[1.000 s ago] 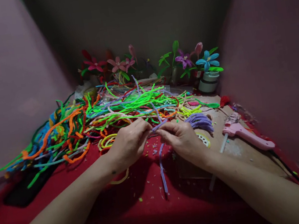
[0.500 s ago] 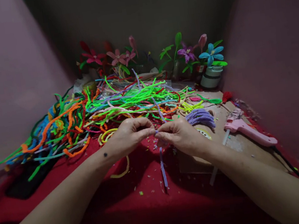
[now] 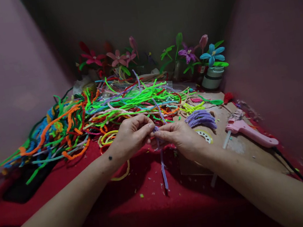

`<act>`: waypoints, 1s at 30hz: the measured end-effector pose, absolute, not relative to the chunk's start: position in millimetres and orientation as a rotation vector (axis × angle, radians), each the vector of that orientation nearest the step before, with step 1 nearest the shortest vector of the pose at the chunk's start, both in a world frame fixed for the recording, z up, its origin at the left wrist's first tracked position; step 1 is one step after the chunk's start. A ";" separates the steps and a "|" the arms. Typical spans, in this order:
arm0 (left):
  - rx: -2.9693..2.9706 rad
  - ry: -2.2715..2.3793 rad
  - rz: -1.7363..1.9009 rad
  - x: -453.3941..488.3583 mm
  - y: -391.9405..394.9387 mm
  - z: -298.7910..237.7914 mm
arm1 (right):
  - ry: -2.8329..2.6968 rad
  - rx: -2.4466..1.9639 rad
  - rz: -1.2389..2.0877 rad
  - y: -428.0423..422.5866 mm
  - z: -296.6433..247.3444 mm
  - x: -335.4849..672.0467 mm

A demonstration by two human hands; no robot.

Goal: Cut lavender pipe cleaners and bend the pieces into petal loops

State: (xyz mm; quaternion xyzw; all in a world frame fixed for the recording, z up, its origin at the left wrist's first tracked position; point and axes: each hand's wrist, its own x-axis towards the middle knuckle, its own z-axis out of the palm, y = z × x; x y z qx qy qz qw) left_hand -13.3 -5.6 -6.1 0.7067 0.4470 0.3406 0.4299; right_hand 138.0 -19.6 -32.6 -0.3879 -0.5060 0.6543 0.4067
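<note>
My left hand (image 3: 136,132) and my right hand (image 3: 179,136) meet above the red cloth, thumbs and fingertips pinched together. Between them is a purple pipe cleaner (image 3: 164,175), its tail hanging down toward the cloth. The part inside the fingers is mostly hidden. Just beyond my right hand lies a bundle of bent purple pipe-cleaner pieces (image 3: 201,119). Behind both hands spreads a large pile of coloured pipe cleaners (image 3: 130,101), mostly bright green. Yellow pipe-cleaner loops (image 3: 107,137) lie beside my left hand.
A pink glue gun (image 3: 251,132) rests on cardboard (image 3: 241,149) at right, with a white-and-yellow round object (image 3: 205,136) near my right wrist. Pipe-cleaner flowers stand along the back, including a blue one (image 3: 213,55) in a jar (image 3: 212,78). A dark flat object (image 3: 26,185) lies at left.
My left fingers have shifted up and curled around the purple pipe cleaner, with more of it bunched at the fingertips. My right hand still pinches it. The whole view has shifted slightly.
</note>
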 end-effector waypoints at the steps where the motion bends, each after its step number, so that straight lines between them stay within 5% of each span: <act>1: 1.819 1.122 0.886 -13.3 -5.8 -7.3 | -1.241 -0.972 1.695 -20.5 -33.0 137.4; 7: 1.858 1.145 1.045 -15.1 -6.1 -7.8 | -1.180 -0.969 1.779 -22.3 -34.3 138.3; 15: 1.330 1.027 0.784 -17.1 5.3 -12.7 | -1.140 -0.902 1.887 -20.2 -35.3 140.0; 23: 2.048 1.305 1.049 -8.3 -7.9 -6.7 | -1.178 -1.062 1.744 -22.8 -41.2 133.2; 30: 1.712 1.189 0.783 -16.6 2.4 -3.8 | -1.237 -1.003 1.824 -23.3 -40.8 135.9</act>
